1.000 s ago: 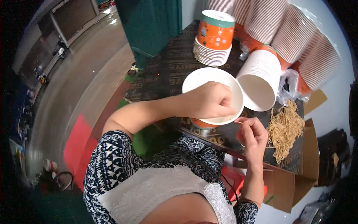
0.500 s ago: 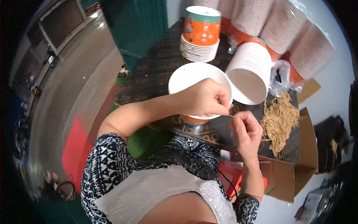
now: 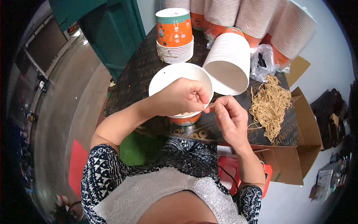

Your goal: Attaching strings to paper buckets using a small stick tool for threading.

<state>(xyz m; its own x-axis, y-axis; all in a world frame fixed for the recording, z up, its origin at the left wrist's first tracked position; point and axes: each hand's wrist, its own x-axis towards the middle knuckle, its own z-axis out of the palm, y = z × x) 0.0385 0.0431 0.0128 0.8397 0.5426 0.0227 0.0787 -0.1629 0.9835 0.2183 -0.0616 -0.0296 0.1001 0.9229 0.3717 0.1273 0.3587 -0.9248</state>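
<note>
A white-lined paper tub (image 3: 164, 78) with an orange outer wall stands at the table's front. My left hand (image 3: 182, 98) reaches over its mouth, fingers curled and pinched at the right side of the rim. Just beside it, my right hand (image 3: 232, 115) is closed in a pinch, thumb against forefinger. A thin tan strand appears to run between the two pinches, mostly hidden by the fingers. To the right lies a tangled heap of tan strands (image 3: 271, 108), one loose end trailing toward my right wrist. My left hand hides part of the tub's inside.
A nested stack of white tubs (image 3: 227, 61) lies on its side behind my right hand. Upright orange and white tubs (image 3: 174, 33) stand at the back left. Tall stacks (image 3: 257, 16) line the wall near a clear plastic bag (image 3: 263, 61). A cardboard box (image 3: 289, 164) sits beside the table (image 3: 130, 89).
The whole view has shifted, with the table's things now further left. My hands have come closer together at the tub's rim, and the strand between them shows less.
</note>
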